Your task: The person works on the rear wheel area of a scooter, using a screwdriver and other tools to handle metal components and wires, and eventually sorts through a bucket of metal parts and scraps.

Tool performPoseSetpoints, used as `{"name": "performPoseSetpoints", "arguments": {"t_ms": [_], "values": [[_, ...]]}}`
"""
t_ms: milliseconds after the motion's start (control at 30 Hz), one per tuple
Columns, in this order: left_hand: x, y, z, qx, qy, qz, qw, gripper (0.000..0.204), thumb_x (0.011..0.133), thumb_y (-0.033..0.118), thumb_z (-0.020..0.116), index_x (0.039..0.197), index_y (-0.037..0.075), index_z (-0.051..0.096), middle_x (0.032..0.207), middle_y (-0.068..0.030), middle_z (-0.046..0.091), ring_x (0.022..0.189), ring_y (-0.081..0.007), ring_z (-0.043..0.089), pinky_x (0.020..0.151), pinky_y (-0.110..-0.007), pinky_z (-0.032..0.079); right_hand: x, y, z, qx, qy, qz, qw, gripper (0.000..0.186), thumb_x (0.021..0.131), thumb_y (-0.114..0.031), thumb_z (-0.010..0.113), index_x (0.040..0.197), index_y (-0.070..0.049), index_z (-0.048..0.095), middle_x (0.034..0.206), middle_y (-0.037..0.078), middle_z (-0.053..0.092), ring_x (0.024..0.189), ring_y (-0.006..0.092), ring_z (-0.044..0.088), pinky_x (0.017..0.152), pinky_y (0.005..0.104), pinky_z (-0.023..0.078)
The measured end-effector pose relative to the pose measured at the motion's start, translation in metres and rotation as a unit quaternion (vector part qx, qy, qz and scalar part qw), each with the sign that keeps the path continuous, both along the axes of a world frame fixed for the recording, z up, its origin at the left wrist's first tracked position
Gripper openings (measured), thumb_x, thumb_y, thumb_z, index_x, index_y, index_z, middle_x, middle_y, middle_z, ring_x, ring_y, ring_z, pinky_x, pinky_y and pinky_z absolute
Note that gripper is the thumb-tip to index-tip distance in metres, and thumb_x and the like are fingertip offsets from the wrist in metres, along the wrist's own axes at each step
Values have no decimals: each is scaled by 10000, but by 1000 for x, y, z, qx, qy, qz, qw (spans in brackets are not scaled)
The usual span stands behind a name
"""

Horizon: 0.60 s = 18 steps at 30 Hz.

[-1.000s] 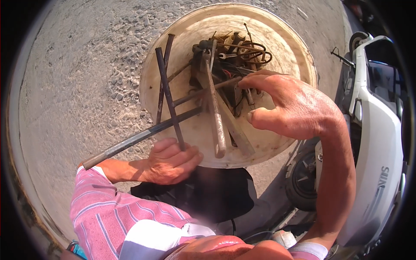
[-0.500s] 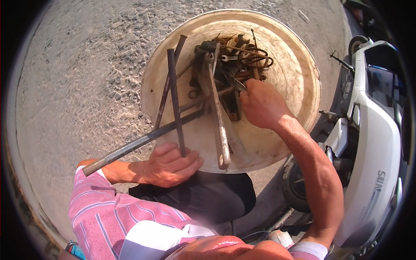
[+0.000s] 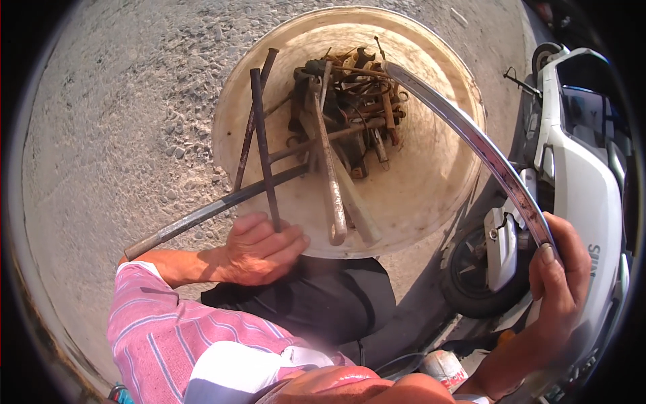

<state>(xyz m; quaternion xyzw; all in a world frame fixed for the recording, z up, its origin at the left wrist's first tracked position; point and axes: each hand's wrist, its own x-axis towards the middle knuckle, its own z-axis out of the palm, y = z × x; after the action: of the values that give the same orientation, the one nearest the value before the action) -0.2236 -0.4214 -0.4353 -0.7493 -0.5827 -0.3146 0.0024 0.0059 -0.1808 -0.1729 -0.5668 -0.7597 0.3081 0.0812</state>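
My right hand point(image 3: 562, 269) is closed around the lower end of a long metal bar point(image 3: 474, 138) with bright edges and a brownish face. It looks curved in this view, and its far end lies over the tool pile. Close to the near rim of a round off-white tub point(image 3: 444, 195), my left hand point(image 3: 262, 250) has curled fingers; whatever they may hold is hidden. The lower end of a dark rod point(image 3: 264, 148) overlaps these fingers. In the tub is a heap of wrenches and rusty tools point(image 3: 356, 101). A worn steel bar point(image 3: 328, 168) sticks up toward me.
A thick metal tube point(image 3: 215, 212) juts over the tub's left rim, above my left forearm. To the right stands a white motor scooter point(image 3: 579, 175), with a black wheel point(image 3: 471, 279) near the tub. Rough gravelly ground point(image 3: 134, 135) lies to the left.
My right hand has come out of the tool heap and moved right and toward me, drawing out the long metal bar. My left hand has stayed by the rim.
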Motion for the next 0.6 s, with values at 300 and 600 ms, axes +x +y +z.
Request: {"name": "performPoseSetpoints", "arguments": {"t_ms": [300, 600], "values": [[4, 0, -4, -12, -4, -15, 1000, 400, 713, 174, 721, 1105, 95, 724, 1121, -29, 700, 896, -182, 637, 895, -376, 425, 189, -34, -137, -136, 464, -121, 867, 346, 1043, -186, 517, 1263, 74, 579, 554, -42, 390, 416, 54, 307, 457, 239, 267], [2, -5, -11, -18, -3, -18, 1000, 477, 659, 180, 773, 1124, 88, 724, 1148, -66, 713, 901, -228, 600, 936, -432, 383, 242, -84, -302, -258, 213, -355, 873, 178, 1034, -111, 492, 1110, -4, 611, 680, -21, 513, 523, 58, 443, 446, 202, 367]]}}
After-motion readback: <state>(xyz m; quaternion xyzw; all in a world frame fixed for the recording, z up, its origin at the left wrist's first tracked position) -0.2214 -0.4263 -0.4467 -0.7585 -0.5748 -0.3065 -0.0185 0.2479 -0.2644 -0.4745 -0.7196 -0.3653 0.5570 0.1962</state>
